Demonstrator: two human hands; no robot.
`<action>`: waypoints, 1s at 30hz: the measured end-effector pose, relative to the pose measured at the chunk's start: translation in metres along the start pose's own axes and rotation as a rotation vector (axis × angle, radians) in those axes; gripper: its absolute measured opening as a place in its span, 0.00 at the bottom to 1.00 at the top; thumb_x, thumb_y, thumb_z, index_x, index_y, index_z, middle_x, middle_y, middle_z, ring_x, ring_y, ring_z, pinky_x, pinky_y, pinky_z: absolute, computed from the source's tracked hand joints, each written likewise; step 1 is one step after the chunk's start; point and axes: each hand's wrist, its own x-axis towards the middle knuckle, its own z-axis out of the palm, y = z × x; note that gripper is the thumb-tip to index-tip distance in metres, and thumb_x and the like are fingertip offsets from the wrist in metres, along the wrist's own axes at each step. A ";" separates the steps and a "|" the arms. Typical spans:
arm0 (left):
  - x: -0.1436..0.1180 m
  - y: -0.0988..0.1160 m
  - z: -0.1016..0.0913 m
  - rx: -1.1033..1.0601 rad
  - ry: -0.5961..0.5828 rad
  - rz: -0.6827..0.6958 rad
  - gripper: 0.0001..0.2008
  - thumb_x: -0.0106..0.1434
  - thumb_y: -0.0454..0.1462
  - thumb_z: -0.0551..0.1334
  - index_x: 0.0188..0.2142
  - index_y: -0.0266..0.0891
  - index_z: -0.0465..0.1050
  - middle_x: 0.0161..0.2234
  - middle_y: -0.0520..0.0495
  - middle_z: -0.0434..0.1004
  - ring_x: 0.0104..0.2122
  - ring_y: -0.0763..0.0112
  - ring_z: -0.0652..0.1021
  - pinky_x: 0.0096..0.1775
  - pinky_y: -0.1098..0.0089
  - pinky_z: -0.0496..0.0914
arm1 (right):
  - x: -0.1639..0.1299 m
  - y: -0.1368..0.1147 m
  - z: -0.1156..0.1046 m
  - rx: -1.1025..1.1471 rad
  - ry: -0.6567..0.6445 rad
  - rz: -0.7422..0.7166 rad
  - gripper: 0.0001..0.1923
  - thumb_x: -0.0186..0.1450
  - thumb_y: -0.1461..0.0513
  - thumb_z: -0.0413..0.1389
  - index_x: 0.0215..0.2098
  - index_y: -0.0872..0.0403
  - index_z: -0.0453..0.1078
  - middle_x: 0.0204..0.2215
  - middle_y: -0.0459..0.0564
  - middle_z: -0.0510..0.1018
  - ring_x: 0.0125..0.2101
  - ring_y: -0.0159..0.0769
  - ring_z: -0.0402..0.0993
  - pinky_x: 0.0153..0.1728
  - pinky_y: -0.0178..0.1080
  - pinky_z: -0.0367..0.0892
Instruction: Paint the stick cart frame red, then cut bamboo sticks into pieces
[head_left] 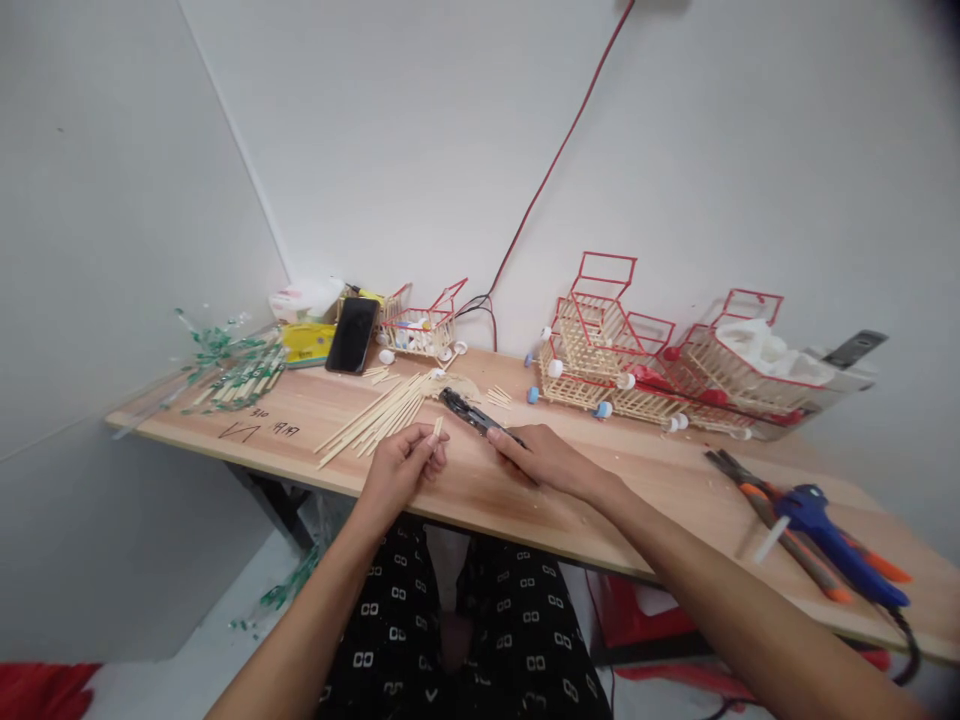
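My left hand pinches a short piece of pale wooden stick upright between thumb and fingers, just above the table's front part. To its right, my right hand is closed around a long black hand tool, whose far end points up and left; its exact kind is hard to make out. Behind my left hand, a fan of long thin wooden sticks lies on the table. Short cut pieces rest just beyond the black tool.
Small stick-built carts with red handles line the wall, and another cart stands left. A phone leans near a yellow packet. Green-wrapped sticks lie far left. A blue glue gun and orange-handled pliers are right.
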 end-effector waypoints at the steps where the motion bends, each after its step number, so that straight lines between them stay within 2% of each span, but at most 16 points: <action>1: 0.000 0.001 -0.001 -0.023 -0.004 -0.007 0.15 0.62 0.45 0.60 0.37 0.33 0.72 0.24 0.51 0.71 0.21 0.76 0.70 0.25 0.74 0.64 | -0.002 -0.003 -0.002 0.003 -0.022 -0.003 0.35 0.67 0.40 0.35 0.24 0.56 0.67 0.22 0.52 0.74 0.24 0.35 0.66 0.27 0.36 0.55; 6: -0.001 0.005 -0.001 -0.095 -0.022 -0.026 0.14 0.62 0.45 0.60 0.38 0.33 0.71 0.23 0.52 0.69 0.21 0.77 0.68 0.25 0.75 0.63 | -0.007 -0.012 -0.003 0.012 -0.080 -0.049 0.34 0.66 0.39 0.36 0.27 0.56 0.67 0.24 0.51 0.74 0.25 0.34 0.66 0.27 0.35 0.56; 9: -0.001 0.006 -0.002 -0.098 -0.046 -0.025 0.14 0.63 0.44 0.60 0.34 0.33 0.71 0.22 0.53 0.68 0.20 0.78 0.67 0.25 0.75 0.62 | -0.005 -0.014 -0.002 0.001 -0.097 -0.040 0.35 0.66 0.38 0.35 0.26 0.56 0.66 0.24 0.51 0.74 0.24 0.33 0.65 0.26 0.35 0.55; 21: 0.000 0.007 -0.002 -0.101 -0.057 -0.056 0.15 0.62 0.46 0.59 0.35 0.34 0.70 0.20 0.55 0.64 0.18 0.79 0.65 0.23 0.76 0.60 | 0.000 -0.009 0.003 -0.097 -0.045 -0.089 0.33 0.66 0.40 0.37 0.29 0.56 0.68 0.26 0.52 0.76 0.27 0.35 0.67 0.28 0.36 0.55; 26: 0.000 0.010 -0.003 -0.076 -0.065 -0.052 0.16 0.61 0.47 0.59 0.32 0.34 0.69 0.19 0.55 0.64 0.18 0.78 0.65 0.22 0.75 0.61 | -0.001 -0.011 0.005 -0.081 -0.009 -0.094 0.32 0.67 0.41 0.40 0.33 0.57 0.72 0.31 0.54 0.78 0.29 0.37 0.69 0.29 0.36 0.56; 30: 0.000 0.014 -0.002 -0.069 -0.068 -0.069 0.16 0.60 0.47 0.60 0.28 0.35 0.68 0.19 0.54 0.64 0.17 0.79 0.64 0.21 0.76 0.60 | -0.001 -0.008 0.009 -0.093 0.012 -0.086 0.32 0.67 0.42 0.39 0.31 0.57 0.72 0.30 0.54 0.78 0.28 0.36 0.68 0.28 0.36 0.55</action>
